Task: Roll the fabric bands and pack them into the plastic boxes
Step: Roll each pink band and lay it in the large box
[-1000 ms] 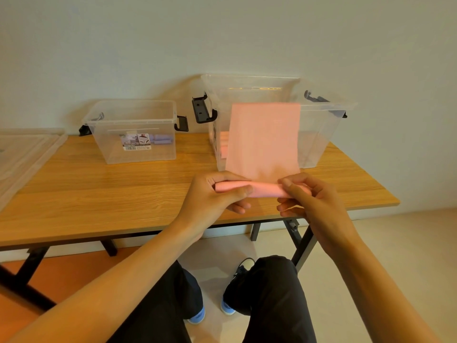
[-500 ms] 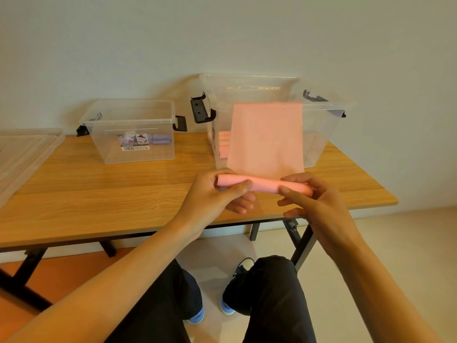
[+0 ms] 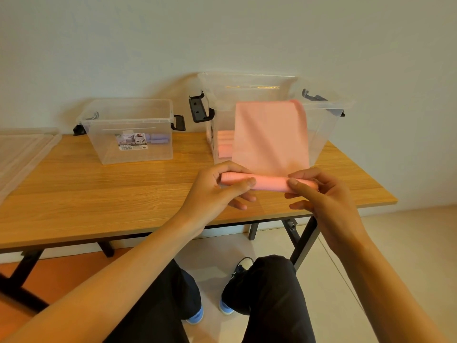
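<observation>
The left end of the rolled part of a pink fabric band (image 3: 270, 134) is pinched by the left hand (image 3: 210, 191), thumb on the near side and fingers curled behind and beneath it, and the right end is pinched in the same way by the right hand (image 3: 319, 194). The band is held in the air above the near part of the table (image 3: 99, 194), and its unrolled length stands up from the roll in front of the large plastic box (image 3: 326, 112). If one hand were turned faster than the other, the layers could be skewed and a cone-shaped roll produced. If either pinch were eased between turns, the winding could be loosened and the roll let spring open. Because nothing supports the band from below, a slip could send it onto the table edge or down to the lap. The upright free length looks limp and could be folded over or creased into the roll. A slack, thick roll might be fitted less neatly beside the pink rolls (image 3: 225, 144) already lying in the large box. Purple rolls (image 3: 158, 138) are seen in the small plastic box (image 3: 133, 115) well to the left, so colours could be mixed if the wrong box were chosen.
</observation>
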`<state>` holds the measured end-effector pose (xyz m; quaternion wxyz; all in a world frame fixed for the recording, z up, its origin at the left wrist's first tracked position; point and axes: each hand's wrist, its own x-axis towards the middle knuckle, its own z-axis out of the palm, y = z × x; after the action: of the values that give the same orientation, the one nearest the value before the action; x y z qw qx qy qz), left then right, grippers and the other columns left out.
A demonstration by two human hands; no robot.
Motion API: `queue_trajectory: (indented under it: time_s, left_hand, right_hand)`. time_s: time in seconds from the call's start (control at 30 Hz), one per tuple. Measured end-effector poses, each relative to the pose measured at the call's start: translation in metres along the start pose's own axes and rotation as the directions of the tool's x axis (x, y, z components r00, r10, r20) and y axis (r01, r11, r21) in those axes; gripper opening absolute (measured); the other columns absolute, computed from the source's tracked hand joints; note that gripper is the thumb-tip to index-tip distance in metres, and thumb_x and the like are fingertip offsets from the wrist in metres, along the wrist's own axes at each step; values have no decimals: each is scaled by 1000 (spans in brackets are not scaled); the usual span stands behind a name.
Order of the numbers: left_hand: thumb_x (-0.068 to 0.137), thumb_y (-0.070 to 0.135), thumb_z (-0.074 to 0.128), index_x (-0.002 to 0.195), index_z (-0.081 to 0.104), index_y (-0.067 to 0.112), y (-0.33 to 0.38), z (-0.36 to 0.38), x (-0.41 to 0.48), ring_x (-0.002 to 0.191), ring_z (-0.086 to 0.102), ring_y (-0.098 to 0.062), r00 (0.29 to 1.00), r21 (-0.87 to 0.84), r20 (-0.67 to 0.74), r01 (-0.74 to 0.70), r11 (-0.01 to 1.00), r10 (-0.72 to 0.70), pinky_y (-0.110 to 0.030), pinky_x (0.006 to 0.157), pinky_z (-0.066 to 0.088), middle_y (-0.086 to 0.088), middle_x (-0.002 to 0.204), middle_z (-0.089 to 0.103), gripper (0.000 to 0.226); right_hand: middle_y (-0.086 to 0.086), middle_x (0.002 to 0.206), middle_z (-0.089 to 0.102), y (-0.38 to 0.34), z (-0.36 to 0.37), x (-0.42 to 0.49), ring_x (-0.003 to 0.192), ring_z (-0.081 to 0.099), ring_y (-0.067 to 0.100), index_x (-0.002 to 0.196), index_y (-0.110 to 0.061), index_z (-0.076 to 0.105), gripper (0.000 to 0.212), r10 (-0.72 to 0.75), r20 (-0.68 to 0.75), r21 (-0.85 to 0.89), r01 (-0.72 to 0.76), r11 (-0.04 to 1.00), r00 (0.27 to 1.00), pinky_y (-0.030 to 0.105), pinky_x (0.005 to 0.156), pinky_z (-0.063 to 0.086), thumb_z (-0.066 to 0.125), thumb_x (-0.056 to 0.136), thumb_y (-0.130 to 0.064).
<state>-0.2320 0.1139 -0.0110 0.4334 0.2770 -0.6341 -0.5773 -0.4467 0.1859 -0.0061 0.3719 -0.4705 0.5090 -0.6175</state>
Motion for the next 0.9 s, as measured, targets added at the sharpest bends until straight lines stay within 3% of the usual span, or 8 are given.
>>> queue_trajectory:
  time_s: [0.17,0.43,0.67,0.9]
  left_hand:
    - [88,0,72,112,71,5,-3,4,2,82,75,-29,1000,-10,-17,-14,1000,14,-29,60,61,-13,97,75,25]
    - [88,8,73,107,73,5,-8,5,5,73,74,-29,997,-11,-74,-18,1000,17,-30,59,60,-12,92,76,19]
    - [84,0,75,112,71,1,-7,3,6,88,75,-32,999,-29,-8,-45,999,45,-34,65,63,-15,100,76,28]
    - [86,5,74,108,73,4,-11,6,10,76,74,-30,995,-5,-82,-49,999,48,-29,60,61,-12,94,75,22]
  right_hand:
    - [4,82,74,-1,-1,4,68,71,23,99,-5,72,25,-24,-29,-48,23,999,999,27,62,61,73,83,-25]
    - [9,90,76,3,-4,4,77,75,27,106,-6,72,33,-13,43,-122,18,992,999,29,65,62,76,79,-24]
    - [11,83,75,8,-4,6,67,72,26,106,-3,72,30,0,13,-94,1,996,1000,27,64,61,72,83,-24]
    - [10,89,75,7,-3,5,73,74,27,107,-6,72,32,-1,31,-112,5,994,1000,30,64,61,74,81,-25]
